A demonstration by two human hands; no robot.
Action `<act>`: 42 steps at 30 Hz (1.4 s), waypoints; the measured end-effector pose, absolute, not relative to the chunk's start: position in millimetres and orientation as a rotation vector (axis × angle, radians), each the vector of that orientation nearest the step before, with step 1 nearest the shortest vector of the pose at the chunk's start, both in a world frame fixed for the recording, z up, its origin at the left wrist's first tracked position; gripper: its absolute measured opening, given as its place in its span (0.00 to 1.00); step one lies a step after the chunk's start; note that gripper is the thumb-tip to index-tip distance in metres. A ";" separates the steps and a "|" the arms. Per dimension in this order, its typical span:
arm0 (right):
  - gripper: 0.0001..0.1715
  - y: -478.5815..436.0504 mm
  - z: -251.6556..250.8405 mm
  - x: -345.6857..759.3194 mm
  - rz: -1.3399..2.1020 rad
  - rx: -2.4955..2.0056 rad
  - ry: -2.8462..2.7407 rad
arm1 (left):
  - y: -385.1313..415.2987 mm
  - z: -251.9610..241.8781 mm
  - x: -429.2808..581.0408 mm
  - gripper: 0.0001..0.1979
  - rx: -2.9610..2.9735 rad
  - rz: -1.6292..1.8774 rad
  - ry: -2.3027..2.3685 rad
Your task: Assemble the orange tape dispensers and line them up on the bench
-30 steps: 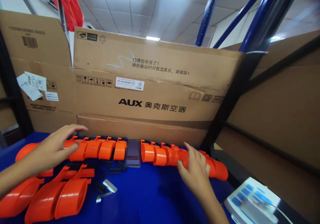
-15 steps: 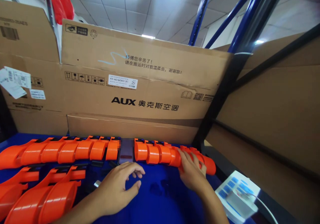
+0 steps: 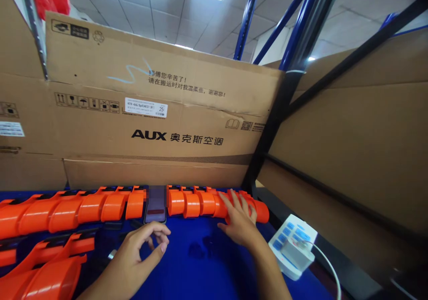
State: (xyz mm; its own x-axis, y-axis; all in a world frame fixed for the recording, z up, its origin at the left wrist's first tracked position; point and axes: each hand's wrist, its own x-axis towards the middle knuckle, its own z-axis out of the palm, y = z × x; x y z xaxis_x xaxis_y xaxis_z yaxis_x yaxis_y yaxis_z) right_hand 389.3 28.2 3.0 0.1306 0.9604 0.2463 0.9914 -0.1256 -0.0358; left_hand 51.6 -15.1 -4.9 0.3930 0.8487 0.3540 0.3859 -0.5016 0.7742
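A row of shiny, curved orange plastic pieces (image 3: pixel 90 207) with black parts on top runs along the back of a blue surface (image 3: pixel 197 275). My right hand (image 3: pixel 239 222) rests over the pieces at the row's right end, fingers spread and thumb apart. I cannot tell whether it grips any of them. My left hand (image 3: pixel 145 251) hovers over the blue surface with loosely curled fingers, its thumb apart and nothing in it. Just beyond it, a phone (image 3: pixel 156 208) leans upright in a gap in the row.
Larger orange pieces (image 3: pixel 55 277) lie front left, with a small metal-ended item (image 3: pixel 113 254) near my left forearm. A white power strip (image 3: pixel 284 264) with a plugged-in charger (image 3: pixel 299 251) and cable sits at right. Cardboard (image 3: pixel 187 113) walls the back; a dark rack post (image 3: pixel 267 135) stands behind right.
The view has turned slightly right, so things sit farther left. My right thumb has swung away from its fingers. My left fingers are a little more curled.
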 end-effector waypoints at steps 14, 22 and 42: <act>0.39 24.6 18.8 381.9 -0.387 -2.017 -1.879 | -15.7 -0.2 51.5 0.10 2.026 1.026 1.088; 0.37 21.7 26.7 388.6 -0.529 -1.813 -1.724 | -15.7 1.8 54.4 0.08 1.981 1.046 1.064; 0.46 -31.4 23.6 252.5 -0.105 -0.688 -2.325 | -17.9 17.2 65.9 0.23 0.675 1.348 0.667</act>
State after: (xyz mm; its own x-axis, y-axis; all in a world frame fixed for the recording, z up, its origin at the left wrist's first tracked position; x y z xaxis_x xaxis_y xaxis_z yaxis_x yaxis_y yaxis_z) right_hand 252.5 -31.4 23.6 -0.6142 0.4482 0.6495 0.5050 0.8557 -0.1130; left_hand 65.9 -17.9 17.2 0.1033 0.9937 -0.0424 -0.6369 0.0989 0.7646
